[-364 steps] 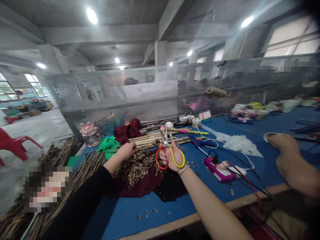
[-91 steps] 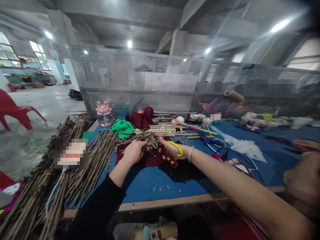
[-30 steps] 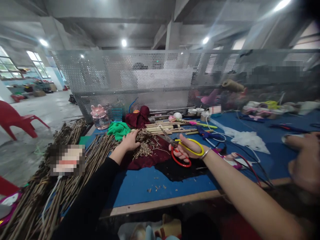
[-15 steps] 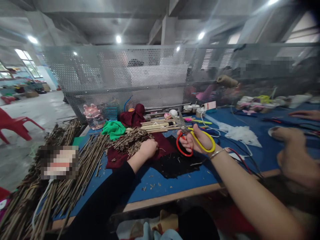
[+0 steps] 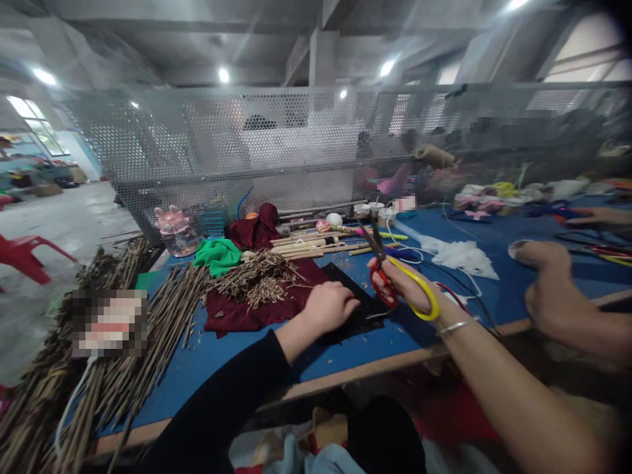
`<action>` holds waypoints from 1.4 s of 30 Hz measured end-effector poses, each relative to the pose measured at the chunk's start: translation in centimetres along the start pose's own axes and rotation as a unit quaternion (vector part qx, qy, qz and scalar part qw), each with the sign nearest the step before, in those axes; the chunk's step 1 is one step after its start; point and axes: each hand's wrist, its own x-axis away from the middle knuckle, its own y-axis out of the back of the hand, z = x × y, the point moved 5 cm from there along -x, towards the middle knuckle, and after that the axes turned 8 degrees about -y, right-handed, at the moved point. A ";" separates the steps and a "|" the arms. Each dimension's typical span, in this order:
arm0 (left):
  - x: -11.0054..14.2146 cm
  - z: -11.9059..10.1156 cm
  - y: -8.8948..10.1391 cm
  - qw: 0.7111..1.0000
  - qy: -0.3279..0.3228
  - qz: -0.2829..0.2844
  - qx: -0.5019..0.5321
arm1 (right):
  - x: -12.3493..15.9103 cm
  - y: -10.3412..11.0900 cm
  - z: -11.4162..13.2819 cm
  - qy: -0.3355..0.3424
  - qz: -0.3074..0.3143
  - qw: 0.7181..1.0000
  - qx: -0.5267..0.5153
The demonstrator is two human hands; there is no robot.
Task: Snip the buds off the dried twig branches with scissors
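My left hand (image 5: 332, 307) rests over the black cloth (image 5: 365, 289) with its fingers curled downward; whatever they may hold is hidden. In my right hand (image 5: 402, 284) are scissors with one red and one yellow handle (image 5: 433, 299), their blades pointing up and away over the table. A thin twig (image 5: 376, 316) lies on the black cloth between my hands. Left of my left hand, a pile of short brown twig pieces (image 5: 261, 283) sits on the dark red cloth (image 5: 230, 319).
Long brown sticks (image 5: 162, 342) lie along the left end of the blue table (image 5: 345, 359). Behind the pile are a green cloth (image 5: 217, 255), a pink-lidded jar (image 5: 174, 230) and pale rods (image 5: 306, 249). White material (image 5: 464, 258) lies right. A co-worker's arm (image 5: 563, 296) reaches in there.
My left hand has moved right, from the edge of the twig pile onto the black cloth. The scissors have moved slightly right and turned. The view has shifted a little to the right.
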 end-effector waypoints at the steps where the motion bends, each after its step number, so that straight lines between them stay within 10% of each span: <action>1: -0.5 -1.3 -0.6 1.000 -0.012 0.009 0.013 | 0.1 0.1 -0.1 0.010 -0.020 1.000 -0.010; 8: -1.5 -5.0 -3.2 0.997 -0.017 0.079 0.002 | 1.3 -0.8 0.9 0.050 -0.048 0.992 -0.105; 13: 3.4 -0.1 0.5 0.990 0.082 -0.048 0.104 | 2.8 -2.7 2.3 0.100 0.018 0.989 -0.106; 18: 8.8 8.9 3.4 0.863 0.267 -0.232 0.362 | -1.5 -6.1 1.7 0.139 0.024 0.989 -0.036; 22: 10.2 11.8 3.3 0.779 0.313 -0.282 0.465 | -8.4 -10.3 0.4 0.131 -0.048 0.988 0.063; 32: 8.5 7.2 1.3 0.798 0.247 -0.027 0.550 | -11.3 -13.0 -2.7 0.105 -0.033 0.989 -0.104; 37: 8.9 7.5 -0.2 0.717 0.288 -0.068 0.631 | -10.8 -14.3 -3.9 0.108 -0.036 0.993 -0.007; 42: 9.6 8.1 -0.2 0.697 0.289 -0.109 0.647 | -10.2 -15.3 -3.6 0.157 -0.041 0.984 0.078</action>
